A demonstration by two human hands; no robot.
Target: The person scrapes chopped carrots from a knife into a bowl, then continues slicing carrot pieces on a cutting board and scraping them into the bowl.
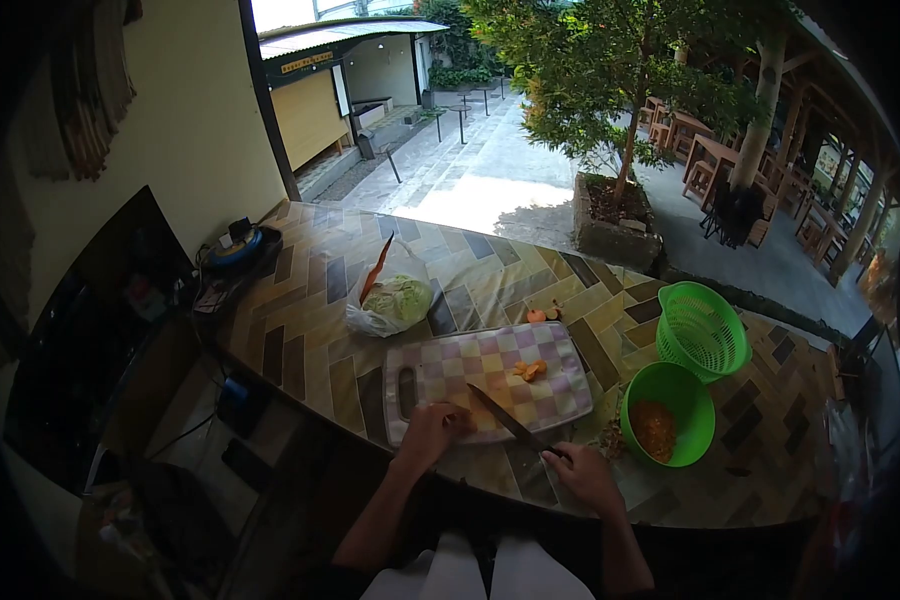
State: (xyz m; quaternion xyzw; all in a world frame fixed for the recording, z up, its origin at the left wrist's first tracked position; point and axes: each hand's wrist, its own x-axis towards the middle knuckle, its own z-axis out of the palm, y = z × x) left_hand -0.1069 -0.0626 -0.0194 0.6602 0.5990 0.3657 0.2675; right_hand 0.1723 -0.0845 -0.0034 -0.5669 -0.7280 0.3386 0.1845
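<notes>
Knife gripped in right hand, blade beyond fingers over board, left hand grip unclear

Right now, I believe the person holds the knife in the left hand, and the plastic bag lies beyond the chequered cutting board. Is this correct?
Not entirely: the head view shows the knife in the right hand, not the left. The plastic bag does lie beyond the chequered cutting board.

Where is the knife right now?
In the head view, the knife is in the person's right hand, slanting over the near edge of the checkered cutting board, left of the green bowl.
</notes>
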